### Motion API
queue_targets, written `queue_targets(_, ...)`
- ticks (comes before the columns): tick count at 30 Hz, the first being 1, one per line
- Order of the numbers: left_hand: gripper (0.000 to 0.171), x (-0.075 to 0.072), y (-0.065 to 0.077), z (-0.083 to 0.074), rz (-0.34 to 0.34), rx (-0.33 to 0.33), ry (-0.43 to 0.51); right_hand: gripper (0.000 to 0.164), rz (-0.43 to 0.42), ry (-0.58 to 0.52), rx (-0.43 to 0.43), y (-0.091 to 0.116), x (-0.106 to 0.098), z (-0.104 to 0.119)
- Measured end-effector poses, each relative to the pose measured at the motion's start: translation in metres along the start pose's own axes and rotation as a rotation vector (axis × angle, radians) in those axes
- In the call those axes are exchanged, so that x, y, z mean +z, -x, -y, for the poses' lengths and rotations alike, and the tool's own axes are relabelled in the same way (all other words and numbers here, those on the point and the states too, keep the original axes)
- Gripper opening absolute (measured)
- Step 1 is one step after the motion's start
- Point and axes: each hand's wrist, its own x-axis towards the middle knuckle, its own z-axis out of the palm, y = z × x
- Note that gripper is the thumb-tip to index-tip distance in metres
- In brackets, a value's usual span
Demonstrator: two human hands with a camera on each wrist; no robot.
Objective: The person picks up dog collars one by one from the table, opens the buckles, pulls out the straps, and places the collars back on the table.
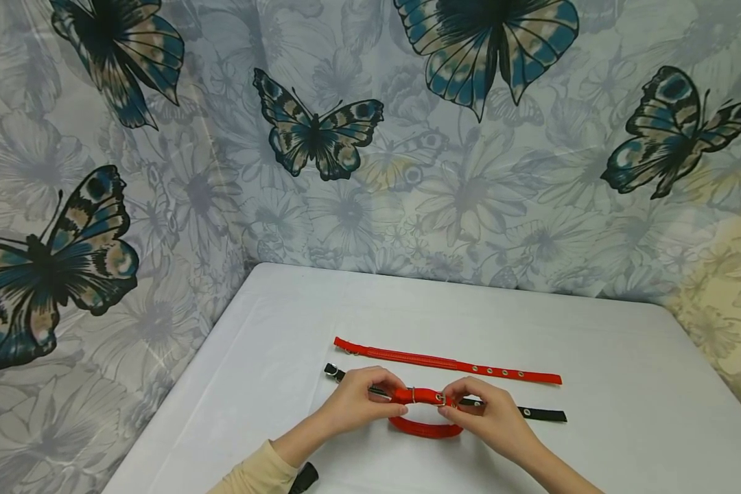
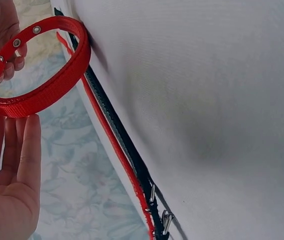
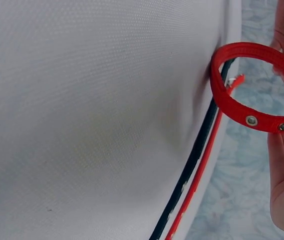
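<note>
A red collar [image 1: 425,430], closed into a loop, is held between both hands above the white table. My left hand [image 1: 364,398] pinches the band left of a metal ring. At the buckle [image 1: 440,398], the thumb and fingers of my right hand [image 1: 494,415] grip the strap. Metal eyelets [image 3: 252,120] run along the loop in the right wrist view. In the left wrist view the loop's padded side [image 2: 56,90] faces the camera. Behind the hands a black collar [image 1: 546,415] lies stretched out, partly hidden by them. Farther back a second red collar [image 1: 407,357] lies flat.
The white table [image 1: 272,309] reaches back to a wall cloth [image 1: 469,206] printed with flowers and butterflies. A dark object [image 1: 304,478] shows beside my left forearm at the bottom edge. The two flat collars lie roughly parallel, left to right.
</note>
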Motion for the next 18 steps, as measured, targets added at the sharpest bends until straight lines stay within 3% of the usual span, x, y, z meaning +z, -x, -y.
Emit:
queue_targets(9,0.031,0.0036,-0.0063,-0.0035,0.024,0.134,-0.052,0.022,-0.003,0.004,-0.009,0.0009,-0.0014,0.0001)
queue_targets(18,0.017,0.0075,-0.0068,-0.0042,0.002,0.130,-0.082,0.022,0.005,0.000,-0.010,0.0008,0.0007,-0.0015)
